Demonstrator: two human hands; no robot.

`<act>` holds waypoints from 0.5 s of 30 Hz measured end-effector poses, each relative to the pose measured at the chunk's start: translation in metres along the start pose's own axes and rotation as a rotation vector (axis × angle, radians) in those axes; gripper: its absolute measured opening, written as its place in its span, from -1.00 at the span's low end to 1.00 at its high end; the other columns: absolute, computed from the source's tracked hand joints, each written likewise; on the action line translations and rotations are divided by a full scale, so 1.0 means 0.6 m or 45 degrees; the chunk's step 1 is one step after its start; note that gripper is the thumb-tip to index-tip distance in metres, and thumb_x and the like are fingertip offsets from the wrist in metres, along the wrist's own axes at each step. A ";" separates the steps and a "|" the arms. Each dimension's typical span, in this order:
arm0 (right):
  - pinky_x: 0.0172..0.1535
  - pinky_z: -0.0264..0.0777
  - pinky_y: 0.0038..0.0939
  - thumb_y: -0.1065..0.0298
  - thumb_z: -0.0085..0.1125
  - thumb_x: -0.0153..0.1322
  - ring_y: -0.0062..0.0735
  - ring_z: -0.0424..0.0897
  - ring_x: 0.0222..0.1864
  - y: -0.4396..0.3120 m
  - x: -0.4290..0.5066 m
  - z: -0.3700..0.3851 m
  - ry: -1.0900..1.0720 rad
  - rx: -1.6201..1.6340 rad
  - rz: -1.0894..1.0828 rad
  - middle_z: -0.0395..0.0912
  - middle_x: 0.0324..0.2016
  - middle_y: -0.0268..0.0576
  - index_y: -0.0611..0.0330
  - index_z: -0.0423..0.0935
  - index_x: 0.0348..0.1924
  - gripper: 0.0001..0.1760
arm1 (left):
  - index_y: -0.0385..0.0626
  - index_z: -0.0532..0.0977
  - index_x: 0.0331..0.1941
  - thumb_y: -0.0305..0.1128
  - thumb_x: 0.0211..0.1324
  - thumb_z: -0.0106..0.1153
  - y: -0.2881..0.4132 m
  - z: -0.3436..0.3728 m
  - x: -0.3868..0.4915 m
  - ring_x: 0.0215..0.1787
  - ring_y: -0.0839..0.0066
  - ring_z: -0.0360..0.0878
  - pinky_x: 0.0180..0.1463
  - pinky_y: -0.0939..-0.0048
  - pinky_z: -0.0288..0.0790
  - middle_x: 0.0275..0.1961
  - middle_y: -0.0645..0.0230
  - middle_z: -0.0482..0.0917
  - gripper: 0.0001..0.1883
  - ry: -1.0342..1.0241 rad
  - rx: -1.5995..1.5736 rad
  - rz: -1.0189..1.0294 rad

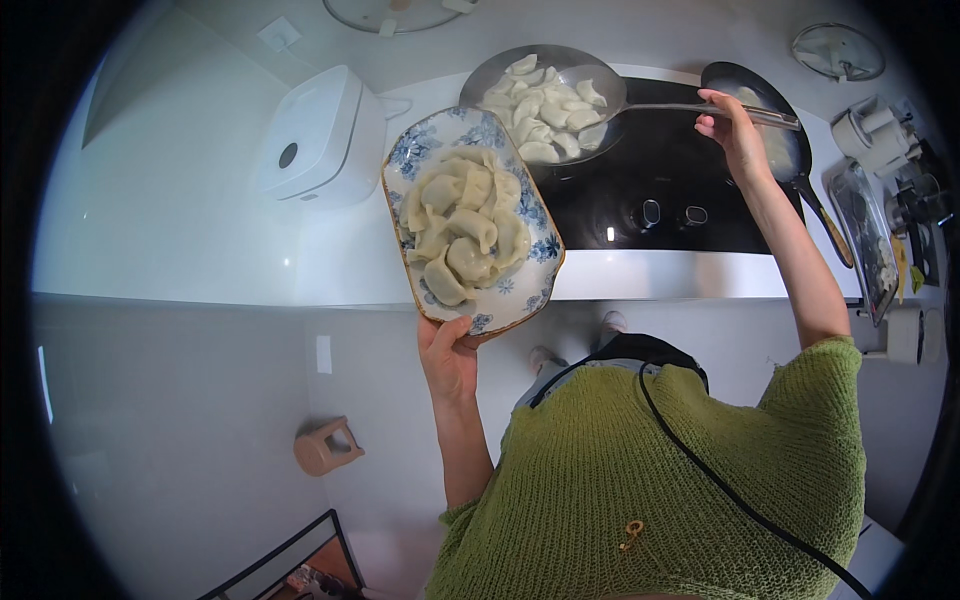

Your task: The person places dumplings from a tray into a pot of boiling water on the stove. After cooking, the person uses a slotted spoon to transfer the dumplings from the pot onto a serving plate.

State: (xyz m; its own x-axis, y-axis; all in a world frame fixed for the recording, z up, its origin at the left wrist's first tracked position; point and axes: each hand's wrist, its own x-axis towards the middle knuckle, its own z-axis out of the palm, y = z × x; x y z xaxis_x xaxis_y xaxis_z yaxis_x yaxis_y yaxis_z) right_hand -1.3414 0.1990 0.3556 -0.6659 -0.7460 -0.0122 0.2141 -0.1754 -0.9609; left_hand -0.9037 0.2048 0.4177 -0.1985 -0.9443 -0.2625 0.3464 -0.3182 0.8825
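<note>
My left hand [452,352] grips the near edge of a blue-and-white floral plate [484,324], its thumb on the rim. Cooked dumplings [469,225] are heaped on the plate. My right hand [731,131] holds the long metal handle of a skimmer or ladle [664,106] over the stove. The head of that utensil lies among more dumplings [551,105] in a wok [478,75] at the back left of the stove. The plate's upper edge overlaps the wok's near left side in the view.
A frying pan [800,161] with pale food stands on the right of the black cooktop [667,180]. A white appliance [322,139] sits on the left counter. At the right are a clear tray [862,225] and a glass lid [838,52]. A pink stool [319,452] stands on the floor.
</note>
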 end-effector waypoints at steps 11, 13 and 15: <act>-0.19 0.53 -0.56 0.20 0.00 0.45 -0.60 0.57 -0.42 -0.039 -0.021 -0.023 -0.003 0.030 0.022 0.56 -0.46 -0.25 0.35 0.52 -0.03 -0.61 | -0.29 0.18 0.22 -0.61 -0.01 -0.03 0.000 -0.009 -0.009 0.03 0.32 0.56 -0.06 0.25 0.62 0.10 0.15 0.44 -0.39 -0.023 -0.037 0.037; -0.19 0.53 -0.57 0.20 0.00 0.46 -0.59 0.58 -0.42 -0.035 -0.032 -0.026 0.021 0.032 0.014 0.56 -0.47 -0.25 0.35 0.52 -0.03 -0.61 | -0.29 0.17 0.23 -0.61 -0.01 -0.03 -0.001 -0.008 -0.011 0.04 0.31 0.56 -0.05 0.25 0.61 0.11 0.14 0.44 -0.39 -0.032 -0.045 0.038; -0.20 0.53 -0.57 0.20 -0.01 0.46 -0.58 0.58 -0.42 -0.024 -0.046 -0.028 0.081 0.038 0.023 0.56 -0.48 -0.26 0.35 0.52 -0.03 -0.61 | -0.29 0.16 0.24 -0.61 -0.01 -0.03 -0.001 -0.009 -0.013 0.05 0.30 0.55 -0.05 0.24 0.61 0.13 0.13 0.43 -0.38 -0.030 -0.054 0.039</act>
State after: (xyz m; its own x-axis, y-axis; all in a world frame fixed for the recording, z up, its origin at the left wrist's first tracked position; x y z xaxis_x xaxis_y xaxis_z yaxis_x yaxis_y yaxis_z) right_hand -1.3380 0.2327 0.3649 -0.7056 -0.7070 -0.0478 0.2468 -0.1819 -0.9519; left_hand -0.8972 0.2116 0.4171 -0.2089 -0.9515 -0.2261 0.3911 -0.2932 0.8724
